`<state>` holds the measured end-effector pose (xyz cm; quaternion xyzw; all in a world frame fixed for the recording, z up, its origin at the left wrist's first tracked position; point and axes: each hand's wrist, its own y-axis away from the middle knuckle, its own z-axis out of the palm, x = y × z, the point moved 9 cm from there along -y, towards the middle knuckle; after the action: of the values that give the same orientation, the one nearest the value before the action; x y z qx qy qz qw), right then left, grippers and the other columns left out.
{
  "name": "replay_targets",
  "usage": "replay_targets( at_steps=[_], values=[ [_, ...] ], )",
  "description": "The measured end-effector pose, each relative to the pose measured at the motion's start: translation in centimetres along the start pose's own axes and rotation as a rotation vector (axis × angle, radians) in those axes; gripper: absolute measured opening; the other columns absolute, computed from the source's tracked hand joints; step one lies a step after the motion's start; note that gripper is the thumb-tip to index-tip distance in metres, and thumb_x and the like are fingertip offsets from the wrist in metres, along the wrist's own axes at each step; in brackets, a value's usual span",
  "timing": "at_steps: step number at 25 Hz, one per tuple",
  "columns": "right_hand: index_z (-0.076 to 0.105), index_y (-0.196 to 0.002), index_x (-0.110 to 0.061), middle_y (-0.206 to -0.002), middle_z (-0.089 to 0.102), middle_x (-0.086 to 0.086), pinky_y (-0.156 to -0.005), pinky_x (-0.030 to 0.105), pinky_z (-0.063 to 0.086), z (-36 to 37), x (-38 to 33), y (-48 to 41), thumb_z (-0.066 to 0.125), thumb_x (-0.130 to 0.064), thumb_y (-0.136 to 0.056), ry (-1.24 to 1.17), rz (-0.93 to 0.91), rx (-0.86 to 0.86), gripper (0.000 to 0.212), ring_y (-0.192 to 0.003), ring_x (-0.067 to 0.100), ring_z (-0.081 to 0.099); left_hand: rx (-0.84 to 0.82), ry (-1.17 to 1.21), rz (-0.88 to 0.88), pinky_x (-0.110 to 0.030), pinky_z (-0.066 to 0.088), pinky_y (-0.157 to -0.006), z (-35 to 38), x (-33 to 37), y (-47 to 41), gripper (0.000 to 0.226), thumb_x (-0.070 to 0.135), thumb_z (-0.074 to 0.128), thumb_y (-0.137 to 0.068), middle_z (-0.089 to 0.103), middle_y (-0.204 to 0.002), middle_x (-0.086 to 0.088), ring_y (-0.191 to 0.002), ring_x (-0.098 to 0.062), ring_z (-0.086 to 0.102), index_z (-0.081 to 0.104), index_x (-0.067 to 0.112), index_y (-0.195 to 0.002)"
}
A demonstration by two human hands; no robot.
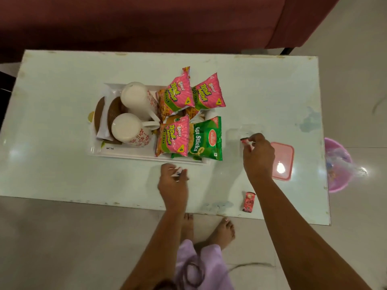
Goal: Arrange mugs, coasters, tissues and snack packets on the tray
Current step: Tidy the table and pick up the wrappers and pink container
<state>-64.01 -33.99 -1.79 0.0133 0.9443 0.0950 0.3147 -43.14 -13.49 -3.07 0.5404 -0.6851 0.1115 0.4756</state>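
A white tray on the table holds two white floral mugs, brown coasters with a white tissue between them, three pink snack packets and a green packet. My left hand hovers just in front of the tray, fingers closed on small white wrappers. My right hand is to the right of the tray, pinching a small red-and-white sachet at a clear plastic container.
A pink lid lies under and right of my right hand. A small red packet sits near the table's front edge. A pink bucket stands on the floor at right. A maroon sofa lines the far side.
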Motion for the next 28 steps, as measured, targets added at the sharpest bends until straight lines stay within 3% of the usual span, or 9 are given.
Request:
replay_targets(
  at_steps=[3, 5, 9, 13, 16, 18, 20, 22, 28],
  values=[
    [0.061, -0.103, -0.006, -0.101, 0.069, 0.012, -0.078, 0.028, 0.047, -1.4, 0.6, 0.0, 0.055, -0.005, -0.089, -0.084, 0.04, 0.083, 0.015, -0.093, 0.027, 0.064, -0.145, 0.154, 0.14, -0.03, 0.06, -0.065, 4.5, 5.5, 2.8, 0.028, 0.01, 0.076, -0.076, 0.061, -0.077, 0.013, -0.065, 0.0, 0.068, 0.051, 0.017, -0.086],
    [0.062, -0.101, -0.004, -0.097, 0.07, 0.013, -0.077, 0.025, 0.047, -2.5, 1.1, 0.0, 0.053, -0.002, -0.088, -0.143, 0.063, 0.142, 0.016, -0.089, 0.026, 0.065, -0.255, 0.143, 0.266, -0.02, 0.057, -0.063, 7.4, 9.3, 3.7, 0.025, 0.016, 0.076, -0.077, 0.059, -0.076, 0.014, -0.068, 0.008, 0.064, 0.051, 0.016, -0.081],
    [0.064, -0.099, -0.005, -0.092, 0.069, 0.009, -0.073, 0.021, 0.048, -3.9, 2.5, 1.3, 0.052, -0.001, -0.087, -0.225, 0.128, 0.188, 0.017, -0.082, 0.02, 0.064, -0.425, -0.003, 0.346, -0.024, 0.054, -0.063, 12.5, 13.6, 3.9, 0.018, 0.014, 0.074, -0.079, 0.062, -0.076, 0.003, -0.068, -0.01, 0.064, 0.057, 0.01, -0.076],
    [0.064, -0.1, -0.007, -0.09, 0.067, 0.003, -0.064, 0.004, 0.035, -4.3, 4.5, 3.6, 0.053, -0.004, -0.089, -0.225, 0.208, 0.2, 0.017, -0.077, 0.013, 0.06, -0.545, -0.288, 0.335, -0.034, 0.052, -0.074, 15.6, 13.2, 3.7, 0.013, 0.013, 0.072, -0.08, 0.069, -0.101, -0.008, -0.088, -0.025, 0.067, 0.064, 0.009, -0.089],
    [0.06, -0.104, -0.014, -0.097, 0.067, 0.001, -0.061, 0.013, 0.041, -3.1, 6.5, 6.1, 0.055, -0.016, -0.09, -0.171, 0.262, 0.12, 0.015, -0.082, 0.016, 0.064, -0.542, -0.317, 0.389, -0.035, 0.055, -0.078, 15.0, 12.3, 4.5, 0.01, 0.003, 0.065, -0.083, 0.068, -0.102, -0.009, -0.09, -0.025, 0.066, 0.064, 0.009, -0.091],
    [0.054, -0.112, -0.019, -0.109, 0.063, 0.001, -0.056, 0.018, 0.043, -1.1, 7.9, 8.0, 0.062, -0.033, -0.087, -0.049, 0.312, -0.042, 0.03, -0.089, 0.019, 0.064, -0.546, -0.27, 0.377, -0.029, 0.055, -0.078, 14.1, 11.4, 5.2, 0.012, -0.001, 0.061, -0.084, 0.067, -0.099, -0.008, -0.09, -0.021, 0.064, 0.063, 0.009, -0.09],
    [0.046, -0.12, -0.022, -0.119, 0.055, 0.003, -0.066, 0.029, 0.054, 0.9, 8.8, 9.9, 0.07, -0.038, -0.079, 0.093, 0.333, -0.213, 0.05, -0.1, 0.024, 0.06, -0.547, -0.212, 0.348, -0.021, 0.051, -0.074, 13.6, 10.7, 5.3, 0.014, -0.003, 0.058, -0.085, 0.067, -0.097, -0.007, -0.088, -0.017, 0.062, 0.063, 0.009, -0.09],
    [0.044, -0.121, -0.021, -0.122, 0.051, 0.007, -0.079, 0.036, 0.054, 2.0, 8.6, 10.8, 0.073, -0.026, -0.079, 0.155, 0.272, -0.264, 0.052, -0.101, 0.027, 0.059, -0.553, -0.182, 0.335, -0.014, 0.047, -0.07, 13.4, 10.6, 5.1, 0.014, -0.004, 0.057, -0.085, 0.067, -0.096, -0.006, -0.087, -0.013, 0.059, 0.062, 0.008, -0.09],
    [0.058, -0.106, -0.011, -0.085, 0.063, 0.002, -0.054, 0.001, 0.045, 0.2, 4.9, 7.0, 0.061, 0.001, -0.085, -0.25, 0.252, -0.078, 0.024, -0.067, 0.002, 0.059, -0.503, -0.098, 0.358, -0.008, 0.041, -0.06, 12.9, 12.8, 3.2, 0.015, -0.002, 0.059, -0.084, 0.059, -0.083, 0.006, -0.08, -0.013, 0.059, 0.061, 0.013, -0.085]
  ],
)
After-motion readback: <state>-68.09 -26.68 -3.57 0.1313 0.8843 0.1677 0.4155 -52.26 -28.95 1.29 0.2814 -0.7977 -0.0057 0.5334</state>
